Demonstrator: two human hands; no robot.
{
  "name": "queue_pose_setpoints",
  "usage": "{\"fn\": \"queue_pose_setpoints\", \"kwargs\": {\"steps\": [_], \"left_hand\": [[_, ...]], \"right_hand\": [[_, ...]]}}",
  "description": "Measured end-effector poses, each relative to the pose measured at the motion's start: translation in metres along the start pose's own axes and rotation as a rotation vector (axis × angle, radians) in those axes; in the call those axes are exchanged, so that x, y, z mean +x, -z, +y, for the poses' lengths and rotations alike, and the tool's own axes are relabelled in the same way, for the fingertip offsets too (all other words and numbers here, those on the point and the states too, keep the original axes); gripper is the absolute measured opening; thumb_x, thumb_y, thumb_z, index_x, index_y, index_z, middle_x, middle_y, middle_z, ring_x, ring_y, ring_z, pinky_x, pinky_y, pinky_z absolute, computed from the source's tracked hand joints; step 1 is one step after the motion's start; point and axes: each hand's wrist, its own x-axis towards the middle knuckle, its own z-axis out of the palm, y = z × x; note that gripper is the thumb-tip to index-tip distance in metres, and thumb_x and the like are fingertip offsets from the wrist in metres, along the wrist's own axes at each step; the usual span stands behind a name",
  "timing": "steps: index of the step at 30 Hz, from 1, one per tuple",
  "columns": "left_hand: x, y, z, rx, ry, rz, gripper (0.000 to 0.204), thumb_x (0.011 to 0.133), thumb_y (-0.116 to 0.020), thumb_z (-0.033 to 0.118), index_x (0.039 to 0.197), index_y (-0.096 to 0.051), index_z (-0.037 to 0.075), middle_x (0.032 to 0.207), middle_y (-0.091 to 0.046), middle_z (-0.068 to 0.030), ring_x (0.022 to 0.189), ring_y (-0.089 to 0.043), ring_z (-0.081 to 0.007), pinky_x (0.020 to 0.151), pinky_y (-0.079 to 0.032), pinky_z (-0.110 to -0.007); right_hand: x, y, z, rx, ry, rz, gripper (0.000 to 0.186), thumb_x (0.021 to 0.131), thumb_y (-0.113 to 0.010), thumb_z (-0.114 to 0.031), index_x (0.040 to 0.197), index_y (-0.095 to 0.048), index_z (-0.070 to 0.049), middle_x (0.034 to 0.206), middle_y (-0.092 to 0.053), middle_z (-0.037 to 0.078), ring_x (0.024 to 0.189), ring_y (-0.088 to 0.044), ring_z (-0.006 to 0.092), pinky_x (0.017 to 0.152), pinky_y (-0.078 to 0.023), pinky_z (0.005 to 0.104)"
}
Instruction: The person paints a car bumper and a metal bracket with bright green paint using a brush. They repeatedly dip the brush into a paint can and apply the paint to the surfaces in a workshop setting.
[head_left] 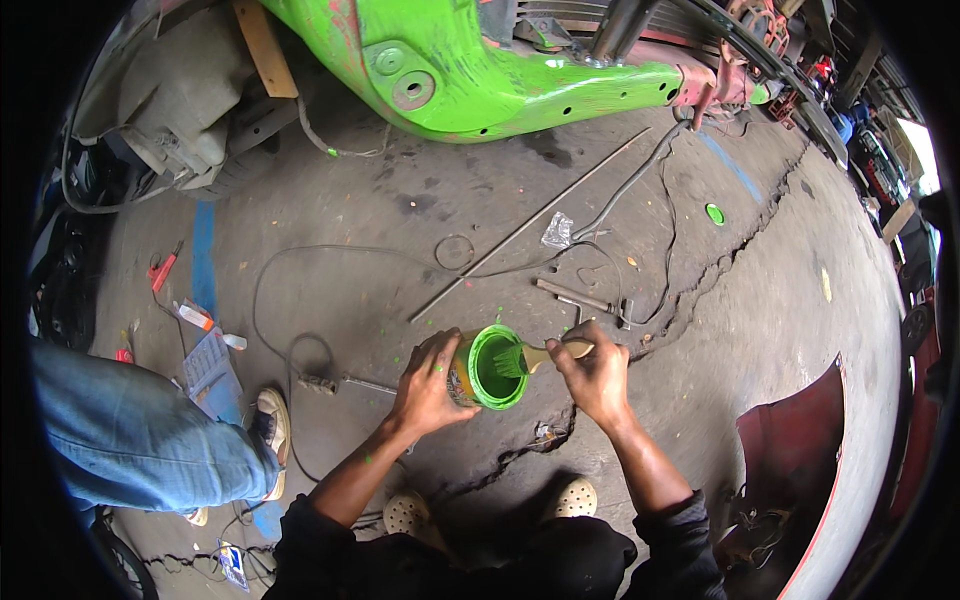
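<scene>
My left hand [429, 388] is wrapped round the side of a paint can [462, 372], whose open mouth is tilted so the green paint inside shows. The fingers of my right hand [594, 374] close on the wooden handle of a paintbrush [545, 356]. The brush's bristles are coated green and sit inside the can's mouth, against or close to its inner wall; I cannot tell if they touch the paint. Beyond my hands, a large vehicle frame part [500, 97] is mostly covered in green, with reddish patches at its right end.
A hammer [590, 298] lies just past the can, near a long thin rod [530, 222] and loose cables. A green-coated lid [715, 214] rests on the floor. Someone in jeans [150, 430] stands at left. A dark red panel [795, 450] is at right. Cracks cross the floor.
</scene>
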Motion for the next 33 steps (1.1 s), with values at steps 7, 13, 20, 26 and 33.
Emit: {"fn": "queue_pose_setpoints", "kwargs": {"steps": [7, 13, 20, 26, 33], "left_hand": [[-0.004, -0.003, -0.009, 0.015, 0.009, 0.028, 0.111, 0.049, -0.089, 0.023, 0.142, -0.031, 0.004, 0.135, -0.047, -0.0211, 0.119, -0.051, -0.0397, 0.099, -0.047, -0.045], [-0.005, -0.002, -0.015, 0.017, 0.028, 0.024, 0.113, 0.051, -0.090, 0.028, 0.144, -0.029, 0.007, 0.136, -0.045, -0.0240, 0.123, -0.048, -0.0412, 0.103, -0.044, -0.046], [-0.001, -0.004, -0.016, -0.074, 0.108, -0.009, 0.111, 0.051, -0.090, 0.030, 0.142, -0.031, 0.003, 0.136, -0.046, -0.0221, 0.123, -0.049, -0.0377, 0.101, -0.045, -0.044], [-0.004, 0.000, -0.025, -0.042, 0.103, 0.019, 0.110, 0.050, -0.091, 0.030, 0.140, -0.033, 0.002, 0.134, -0.048, -0.0219, 0.123, -0.049, -0.0379, 0.102, -0.044, -0.044], [-0.002, -0.003, -0.025, -0.029, 0.103, 0.034, 0.114, 0.049, -0.091, 0.031, 0.141, -0.030, 0.002, 0.137, -0.046, -0.0227, 0.124, -0.048, -0.0393, 0.103, -0.043, -0.045]], "right_hand": [[0.001, 0.018, 0.001, -0.023, -0.008, 0.043, 0.022, 0.082, -0.075, -0.015, 0.082, -0.061, 0.002, 0.067, -0.068, 0.013, 0.057, -0.066, 0.0150, 0.055, -0.051, 0.0286], [-0.005, 0.035, -0.003, 0.130, -0.062, 0.081, 0.015, 0.082, -0.075, -0.009, 0.084, -0.064, 0.000, 0.072, -0.070, 0.010, 0.062, -0.067, 0.0154, 0.059, -0.053, 0.0298], [-0.004, 0.020, 0.023, -0.097, 0.747, -0.489, 0.027, 0.074, -0.077, -0.011, 0.100, -0.070, -0.005, 0.099, -0.070, 0.009, 0.088, -0.066, 0.0260, 0.074, -0.054, 0.0367], [-0.007, 0.039, 0.035, -0.043, 0.724, -0.453, 0.030, 0.072, -0.078, -0.011, 0.100, -0.070, -0.004, 0.100, -0.070, 0.011, 0.088, -0.066, 0.0283, 0.075, -0.055, 0.0377], [-0.034, 0.028, 0.051, 0.453, -0.102, -0.010, 0.023, 0.083, -0.075, -0.012, 0.097, -0.068, 0.005, 0.080, -0.070, 0.009, 0.068, -0.064, 0.0116, 0.064, -0.052, 0.0251]]}}
